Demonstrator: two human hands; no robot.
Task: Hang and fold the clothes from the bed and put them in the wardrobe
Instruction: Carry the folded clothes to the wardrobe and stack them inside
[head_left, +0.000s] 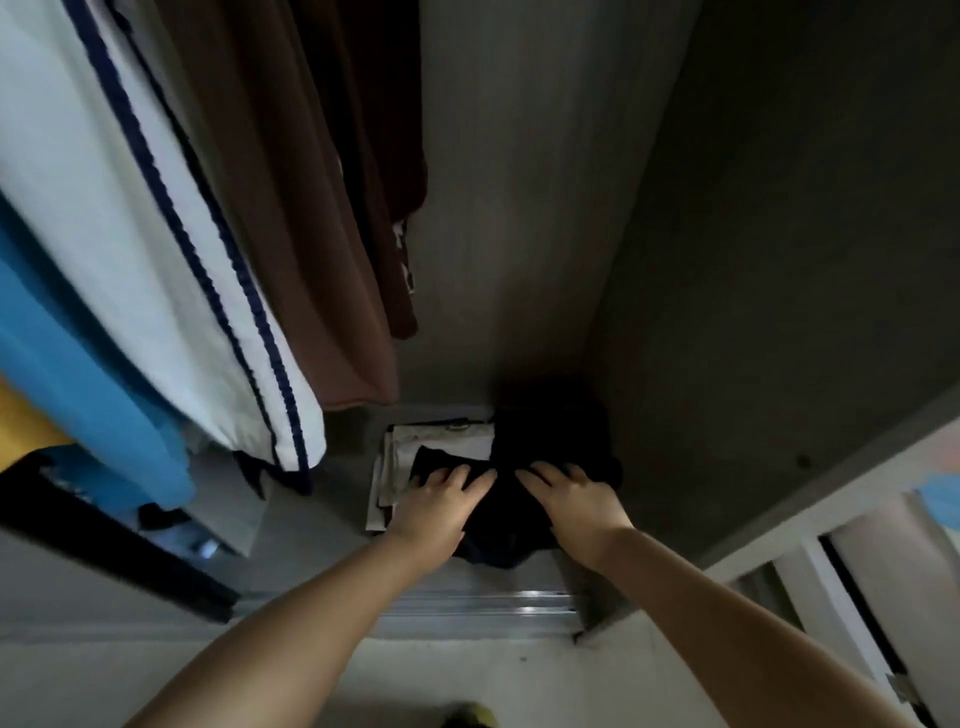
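Both hands: your left hand (434, 506) and your right hand (576, 506) lie palm-down on the black folded garment (511, 501), fingers fairly straight and spread, pressing rather than gripping; neither curls round the cloth as far as the dim light lets you judge.
Garment place: it sits on the wardrobe floor (311, 525), in the back right corner, touching or nearly touching the right side wall (753, 312).
Neighbour: a pale folded stack (400, 467) lies just to its left, and the black cloth's left edge overlaps it under your left fingers.
Direction from hands: the bundle is directly beneath and ahead of you, so there is nothing to reach for; the bulk of it lies beyond your fingertips toward the back wall.
Long axis: it seems to run front to back, from the near hem by the door track (467, 608) to the dark rear corner, though the shadow hides the far edge.
Nearer hand: they are about level; the right one is closer to the side wall, the left one to the pale stack.
Overhead: hanging clothes (171, 249) fill the left, well apart from the bundle.
Next move: you probably need only lift both palms straight up and draw back toward yourself, so the fold is not dragged.
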